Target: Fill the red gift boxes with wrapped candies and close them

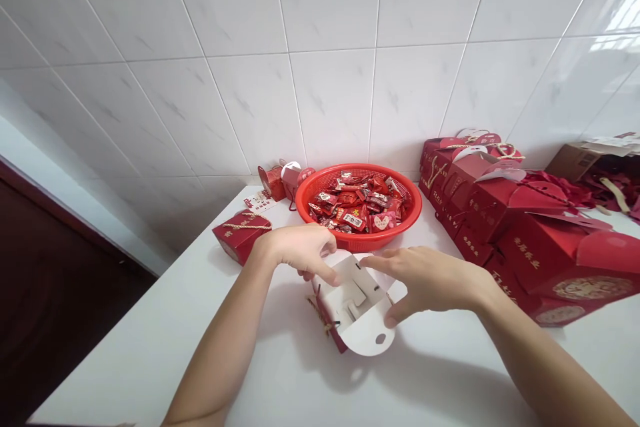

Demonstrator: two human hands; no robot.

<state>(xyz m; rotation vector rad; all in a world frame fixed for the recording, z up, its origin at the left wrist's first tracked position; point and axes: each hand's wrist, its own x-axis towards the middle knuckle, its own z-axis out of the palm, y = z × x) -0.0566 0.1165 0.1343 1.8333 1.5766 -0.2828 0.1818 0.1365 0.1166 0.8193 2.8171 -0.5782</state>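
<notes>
A small red box (pixel 354 303) with a white inside stands on the white table, its flaps spread and its inside showing nothing but folded card. Twisted cord hangs at its sides. My left hand (pixel 306 253) is at the box's far left edge, thumb over the rim and apart from the fingers. On the right, my right hand (pixel 420 277) spans the right side, fingers at the far flap and thumb at the near round flap. Just behind the box is a red basket (pixel 373 240) full of wrapped red packets (pixel 353 217).
Stacked red boxes (pixel 480 213) line the right side of the white table (pixel 150 340). A closed red box (pixel 243 233) lies left of the basket, with smaller red boxes (pixel 280 180) by the tiled wall. A cardboard box (pixel 573 167) stands at the far right.
</notes>
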